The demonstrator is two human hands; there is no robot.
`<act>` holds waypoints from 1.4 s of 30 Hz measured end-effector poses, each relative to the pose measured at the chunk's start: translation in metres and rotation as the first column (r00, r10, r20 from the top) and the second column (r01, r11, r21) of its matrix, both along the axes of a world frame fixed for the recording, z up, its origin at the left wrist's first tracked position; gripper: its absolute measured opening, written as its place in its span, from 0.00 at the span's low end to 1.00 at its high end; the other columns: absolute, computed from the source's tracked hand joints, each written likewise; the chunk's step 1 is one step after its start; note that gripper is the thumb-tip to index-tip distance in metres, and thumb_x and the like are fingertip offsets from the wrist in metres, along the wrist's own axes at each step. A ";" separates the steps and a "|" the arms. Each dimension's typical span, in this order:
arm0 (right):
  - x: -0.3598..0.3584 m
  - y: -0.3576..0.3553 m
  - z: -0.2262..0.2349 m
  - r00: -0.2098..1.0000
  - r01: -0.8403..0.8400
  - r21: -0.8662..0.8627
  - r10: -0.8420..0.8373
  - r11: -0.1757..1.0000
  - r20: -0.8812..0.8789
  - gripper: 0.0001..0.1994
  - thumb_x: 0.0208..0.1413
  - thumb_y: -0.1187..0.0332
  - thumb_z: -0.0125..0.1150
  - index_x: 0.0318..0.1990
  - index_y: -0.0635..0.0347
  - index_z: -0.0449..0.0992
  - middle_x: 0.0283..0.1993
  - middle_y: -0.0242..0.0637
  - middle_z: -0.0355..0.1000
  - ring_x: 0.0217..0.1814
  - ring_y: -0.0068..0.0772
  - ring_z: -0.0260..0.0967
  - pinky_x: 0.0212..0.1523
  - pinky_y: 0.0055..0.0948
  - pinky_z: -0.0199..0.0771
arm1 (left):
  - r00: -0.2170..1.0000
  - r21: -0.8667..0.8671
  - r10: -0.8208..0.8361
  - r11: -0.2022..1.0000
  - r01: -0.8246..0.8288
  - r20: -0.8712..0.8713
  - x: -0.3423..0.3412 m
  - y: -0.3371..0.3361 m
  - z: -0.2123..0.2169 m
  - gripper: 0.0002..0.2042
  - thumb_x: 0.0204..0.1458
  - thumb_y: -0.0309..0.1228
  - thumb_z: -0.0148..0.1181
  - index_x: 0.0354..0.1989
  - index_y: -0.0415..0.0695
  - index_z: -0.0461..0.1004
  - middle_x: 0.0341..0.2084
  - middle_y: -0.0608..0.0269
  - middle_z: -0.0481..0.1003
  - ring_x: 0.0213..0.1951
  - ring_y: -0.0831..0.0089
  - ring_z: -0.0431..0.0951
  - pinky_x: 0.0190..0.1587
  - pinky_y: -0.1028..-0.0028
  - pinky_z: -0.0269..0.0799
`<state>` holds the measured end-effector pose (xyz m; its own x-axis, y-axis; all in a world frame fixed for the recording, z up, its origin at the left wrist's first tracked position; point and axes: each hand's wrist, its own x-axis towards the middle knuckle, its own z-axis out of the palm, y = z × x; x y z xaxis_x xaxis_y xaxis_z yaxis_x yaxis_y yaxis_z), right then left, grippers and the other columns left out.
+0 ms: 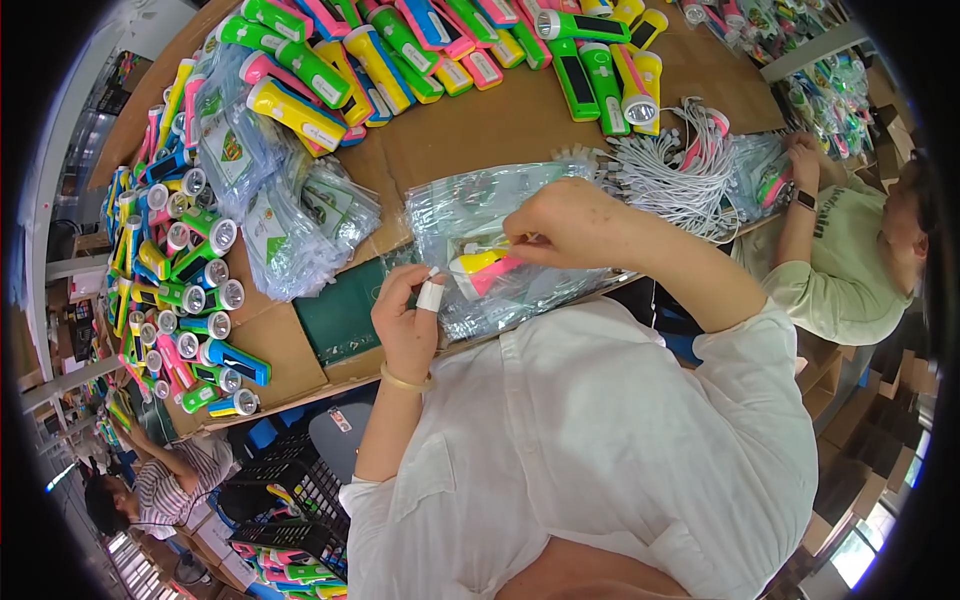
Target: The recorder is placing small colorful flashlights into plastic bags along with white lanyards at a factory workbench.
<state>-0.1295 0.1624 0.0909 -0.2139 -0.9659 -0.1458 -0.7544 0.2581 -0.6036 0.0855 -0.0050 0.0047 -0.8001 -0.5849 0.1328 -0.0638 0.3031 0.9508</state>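
A yellow and pink flashlight (482,270) lies over a stack of clear plastic bags (455,212) at the table's near edge; whether it is inside a bag I cannot tell. My right hand (572,222) is bent over the flashlight's right end, thumb and fingers pinched together. What they pinch is hidden. My left hand (408,325), with white tape round one finger, is closed to the left of the flashlight's head. A small white bit shows at its fingertips, too small to name.
Many colourful flashlights (290,115) cover the far and left parts of the table. More clear bags (290,235) are heaped left. White cables (675,170) lie in a bundle at right. A co-worker (840,240) sits to the right, another person (165,480) at lower left, near a black crate (290,490).
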 end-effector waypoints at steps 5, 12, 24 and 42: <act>0.009 -0.024 -0.001 0.951 -0.055 -0.144 0.096 0.988 0.295 0.12 0.54 0.61 0.66 0.42 0.58 0.76 0.31 0.38 0.77 0.37 0.43 0.77 0.38 0.41 0.73 | 0.994 -0.255 -0.079 0.965 0.056 -0.079 -0.003 0.010 0.021 0.08 0.52 0.17 0.62 0.40 0.37 0.79 0.37 0.54 0.80 0.39 0.63 0.80 0.46 0.72 0.74; 0.028 -0.035 -0.017 0.899 -0.117 -0.126 0.159 0.985 0.409 0.12 0.59 0.62 0.65 0.45 0.58 0.75 0.34 0.41 0.75 0.36 0.45 0.76 0.37 0.42 0.72 | 0.985 -0.191 -0.048 0.982 0.016 -0.165 -0.004 0.017 0.027 0.09 0.49 0.15 0.63 0.39 0.37 0.79 0.35 0.56 0.81 0.38 0.65 0.80 0.46 0.73 0.74; -0.012 0.031 -0.029 0.968 0.135 -0.287 -0.066 0.948 0.240 0.06 0.55 0.72 0.65 0.39 0.64 0.79 0.30 0.37 0.71 0.29 0.31 0.67 0.28 0.27 0.65 | 0.964 0.326 0.154 0.942 -0.077 -0.215 0.006 0.007 0.016 0.04 0.57 0.17 0.61 0.39 0.35 0.77 0.32 0.61 0.78 0.33 0.77 0.78 0.39 0.79 0.74; -0.319 0.194 0.107 0.287 0.864 -0.502 -0.857 0.039 0.428 0.13 0.64 0.64 0.58 0.49 0.65 0.72 0.30 0.38 0.75 0.26 0.35 0.79 0.27 0.30 0.81 | 0.876 -0.558 -0.283 0.684 0.470 0.390 -0.157 -0.014 -0.037 0.14 0.55 0.37 0.61 0.45 0.42 0.79 0.38 0.46 0.79 0.42 0.47 0.78 0.47 0.53 0.72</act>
<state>-0.4488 0.3561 0.1977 -0.9561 0.0710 0.2844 -0.2437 0.3464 -0.9059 -0.0720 -0.0185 -0.0327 -0.9902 -0.0840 0.1114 -0.0169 0.8646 0.5021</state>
